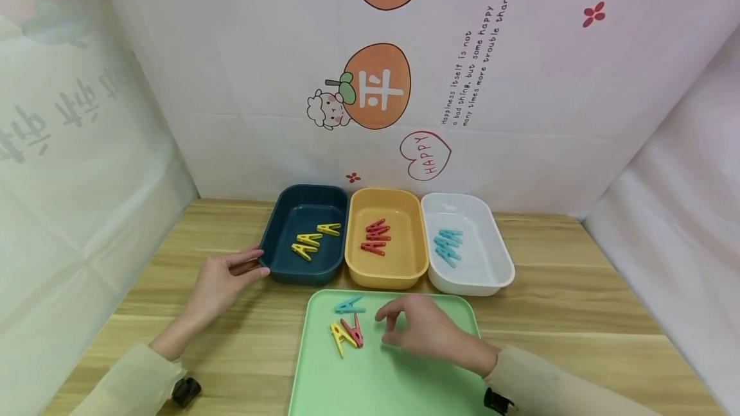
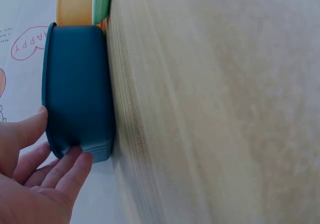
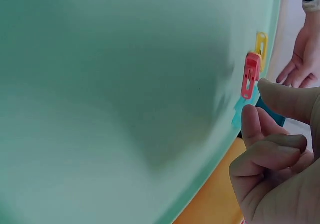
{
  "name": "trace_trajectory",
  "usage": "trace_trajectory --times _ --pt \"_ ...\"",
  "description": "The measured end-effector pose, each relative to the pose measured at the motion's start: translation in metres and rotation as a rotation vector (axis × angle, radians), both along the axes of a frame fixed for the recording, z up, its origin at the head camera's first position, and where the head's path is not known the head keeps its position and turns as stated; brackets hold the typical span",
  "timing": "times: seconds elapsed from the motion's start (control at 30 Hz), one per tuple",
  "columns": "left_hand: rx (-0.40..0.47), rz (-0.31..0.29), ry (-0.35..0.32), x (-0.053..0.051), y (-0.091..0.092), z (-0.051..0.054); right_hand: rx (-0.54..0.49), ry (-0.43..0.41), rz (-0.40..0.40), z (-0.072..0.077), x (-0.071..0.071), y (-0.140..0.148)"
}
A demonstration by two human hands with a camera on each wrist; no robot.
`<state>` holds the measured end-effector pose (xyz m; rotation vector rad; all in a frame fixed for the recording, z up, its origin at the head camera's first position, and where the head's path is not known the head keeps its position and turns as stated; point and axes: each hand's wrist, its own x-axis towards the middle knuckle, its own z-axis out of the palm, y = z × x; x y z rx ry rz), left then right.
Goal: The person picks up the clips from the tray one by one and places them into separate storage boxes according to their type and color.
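My left hand (image 1: 222,282) touches the near left corner of the dark blue bin (image 1: 274,273) with its thumb and fingertips; its fingers are fairly straight in the left wrist view. Over the green tray (image 1: 405,377) is my right hand (image 1: 424,329), its fingers loosely bent, thumb apart from the index finger, nothing between them. Left of it on the tray lie a light blue clothespin (image 1: 349,305), a red clothespin (image 1: 354,332) and a yellow clothespin (image 1: 343,337). The red and yellow ones touch or overlap. In the right wrist view the red clothespin (image 3: 251,74) appears beyond the thumb.
Yellow clothespins (image 1: 306,246) lie in the dark blue bin. Beside it, a yellow bin (image 1: 387,280) contains several red clothespins (image 1: 376,236), and a white bin (image 1: 482,275) contains several light blue clothespins (image 1: 448,246). A printed cloth (image 1: 260,82) hangs behind the wooden table (image 1: 584,313).
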<state>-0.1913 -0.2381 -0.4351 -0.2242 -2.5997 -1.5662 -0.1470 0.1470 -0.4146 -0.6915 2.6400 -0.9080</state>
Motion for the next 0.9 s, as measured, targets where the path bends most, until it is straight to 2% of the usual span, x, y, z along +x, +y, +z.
trace_trajectory --times 0.43,0.6,0.9 --pt "-0.007 0.005 -0.017 0.001 0.001 0.002 0.064 -0.004 0.128 -0.010 -0.013 -0.031" --pt "-0.005 0.012 -0.031 0.002 0.001 0.002 0.089 0.011 0.104 -0.008 -0.011 -0.031" --pt "0.013 0.006 -0.026 0.002 0.001 0.003 0.055 0.041 0.044 -0.001 -0.003 -0.015"
